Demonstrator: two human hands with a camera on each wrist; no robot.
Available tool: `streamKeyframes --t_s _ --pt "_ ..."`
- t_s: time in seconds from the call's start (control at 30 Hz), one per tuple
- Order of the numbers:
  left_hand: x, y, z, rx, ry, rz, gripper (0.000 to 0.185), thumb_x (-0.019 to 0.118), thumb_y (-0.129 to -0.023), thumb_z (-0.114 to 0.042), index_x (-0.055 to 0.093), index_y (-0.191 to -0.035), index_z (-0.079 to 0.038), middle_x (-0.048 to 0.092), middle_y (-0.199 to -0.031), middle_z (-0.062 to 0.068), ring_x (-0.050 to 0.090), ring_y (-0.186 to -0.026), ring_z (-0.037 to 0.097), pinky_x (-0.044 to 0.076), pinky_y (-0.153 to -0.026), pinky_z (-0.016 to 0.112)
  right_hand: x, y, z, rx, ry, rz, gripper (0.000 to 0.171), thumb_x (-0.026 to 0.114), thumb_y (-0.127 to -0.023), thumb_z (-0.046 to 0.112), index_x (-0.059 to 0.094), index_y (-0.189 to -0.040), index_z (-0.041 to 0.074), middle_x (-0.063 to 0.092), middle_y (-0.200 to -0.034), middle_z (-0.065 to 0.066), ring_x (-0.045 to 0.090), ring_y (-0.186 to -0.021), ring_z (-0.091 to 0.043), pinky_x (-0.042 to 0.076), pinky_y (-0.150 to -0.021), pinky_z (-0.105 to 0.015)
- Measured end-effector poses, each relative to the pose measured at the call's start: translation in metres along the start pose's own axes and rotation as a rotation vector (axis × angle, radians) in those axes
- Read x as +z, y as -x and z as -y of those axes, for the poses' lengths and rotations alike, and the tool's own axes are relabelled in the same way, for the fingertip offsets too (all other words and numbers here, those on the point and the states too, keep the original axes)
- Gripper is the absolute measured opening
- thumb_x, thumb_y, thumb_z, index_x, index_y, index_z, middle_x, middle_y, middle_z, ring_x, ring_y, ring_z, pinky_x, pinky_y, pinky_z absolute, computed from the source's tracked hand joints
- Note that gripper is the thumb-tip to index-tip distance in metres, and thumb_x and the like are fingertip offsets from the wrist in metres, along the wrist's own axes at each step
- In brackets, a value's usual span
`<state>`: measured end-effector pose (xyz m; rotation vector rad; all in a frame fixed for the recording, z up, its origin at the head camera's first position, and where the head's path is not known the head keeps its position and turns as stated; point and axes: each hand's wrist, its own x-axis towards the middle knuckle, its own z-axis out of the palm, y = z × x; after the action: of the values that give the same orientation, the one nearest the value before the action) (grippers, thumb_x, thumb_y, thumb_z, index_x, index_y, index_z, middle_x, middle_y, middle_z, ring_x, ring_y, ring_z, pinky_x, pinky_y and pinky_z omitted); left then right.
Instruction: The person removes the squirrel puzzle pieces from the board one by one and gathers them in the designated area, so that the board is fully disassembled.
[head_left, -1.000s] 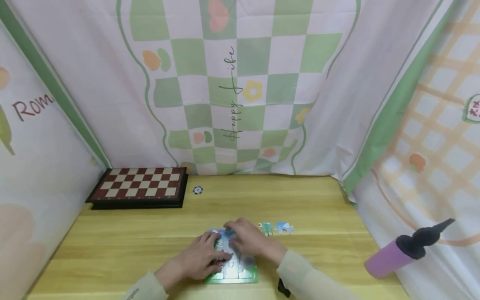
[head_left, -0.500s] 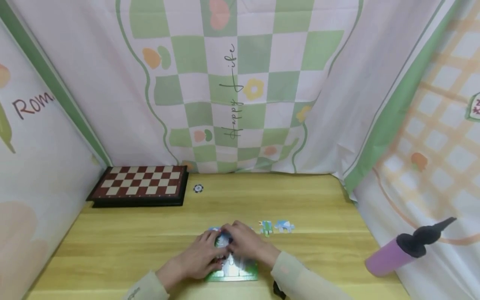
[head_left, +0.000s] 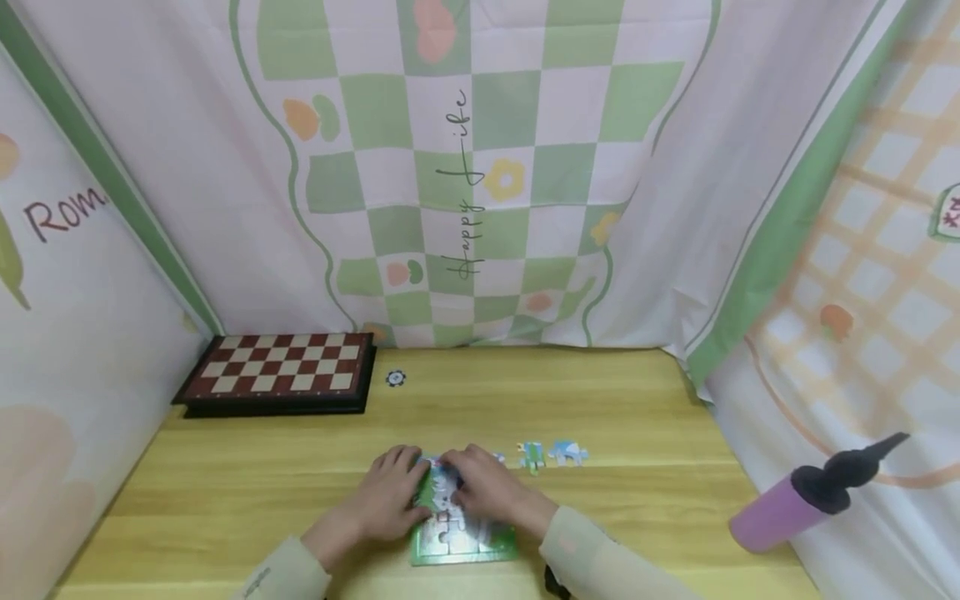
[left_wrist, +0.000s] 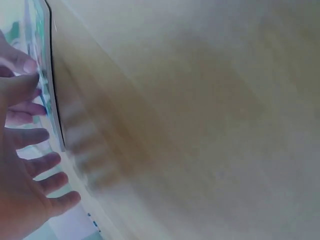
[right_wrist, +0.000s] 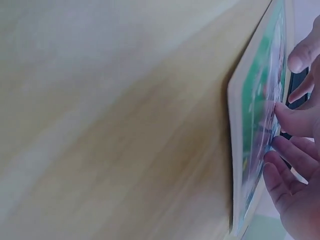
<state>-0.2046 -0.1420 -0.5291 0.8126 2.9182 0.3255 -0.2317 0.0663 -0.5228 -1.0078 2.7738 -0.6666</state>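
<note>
Green-framed puzzle board (head_left: 461,546) lies near the table's (head_left: 225,492) front edge in the head view; my left hand (head_left: 386,500) and right hand (head_left: 483,492) rest on it, fingers flat, two loose pieces (head_left: 551,455) just beside. Left wrist view: fingers (left_wrist: 37,167) spread, relaxed. Right wrist view: fingertips (right_wrist: 282,150) press the board (right_wrist: 255,130).

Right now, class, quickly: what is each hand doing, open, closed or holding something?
Left hand: open, fingers spread, resting at the left edge of the puzzle board.
Right hand: fingers laid on the puzzle board; whether it pinches a piece cannot be told.
</note>
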Motion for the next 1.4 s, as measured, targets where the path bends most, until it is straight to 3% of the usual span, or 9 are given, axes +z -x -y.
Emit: streamKeyframes --t_s 0.27,0.4,0.73,1.1,1.4 --pt "0.001 -0.003 0.004 -0.047 -0.019 0.012 0.077 0.062 -0.085 -0.056 0.043 -0.143 -0.009 0.038 -0.149 0.024 0.033 -0.139 0.047 0.026 -0.114 0.069 0.004 -0.004 0.005 0.003 0.105 0.000 0.054 0.072 -0.083 0.033 0.056 -0.130 0.012 0.065 -0.121 -0.002 0.059 -0.109 -0.015 0.055 -0.094 -0.030" --pt "0.001 -0.004 0.004 -0.066 -0.005 0.023 0.077 0.063 -0.084 -0.056 0.043 -0.142 -0.010 0.037 -0.149 0.025 0.033 -0.138 0.049 0.027 -0.111 0.072 0.003 -0.006 0.008 0.012 0.124 0.006 0.056 0.073 -0.081 0.035 0.056 -0.130 0.013 0.064 -0.119 -0.001 0.059 -0.107 -0.014 0.055 -0.092 -0.029" --pt "0.006 -0.004 0.004 -0.072 0.033 0.000 0.077 0.065 -0.082 -0.056 0.044 -0.141 -0.011 0.038 -0.149 0.024 0.034 -0.137 0.049 0.029 -0.109 0.073 0.006 -0.009 0.005 0.013 0.102 0.047 0.053 0.074 -0.080 0.032 0.058 -0.127 0.014 0.061 -0.113 0.001 0.054 -0.104 -0.011 0.053 -0.091 -0.026" --pt "0.007 -0.005 0.006 -0.078 0.025 -0.011 0.076 0.065 -0.081 -0.057 0.045 -0.140 -0.013 0.039 -0.148 0.023 0.035 -0.136 0.049 0.030 -0.108 0.073 0.005 -0.012 0.006 0.073 0.058 0.075 0.050 0.075 -0.079 0.032 0.060 -0.124 0.015 0.058 -0.114 0.002 0.052 -0.103 -0.010 0.053 -0.090 -0.027" --pt "0.007 -0.006 0.007 -0.081 0.014 -0.013 0.077 0.064 -0.082 -0.058 0.045 -0.140 -0.013 0.039 -0.148 0.023 0.035 -0.137 0.048 0.032 -0.108 0.072 0.004 -0.015 0.010 0.075 0.085 0.078 0.037 0.076 -0.079 0.030 0.063 -0.110 0.015 0.061 -0.095 0.005 0.052 -0.086 -0.007 0.050 -0.073 -0.019"
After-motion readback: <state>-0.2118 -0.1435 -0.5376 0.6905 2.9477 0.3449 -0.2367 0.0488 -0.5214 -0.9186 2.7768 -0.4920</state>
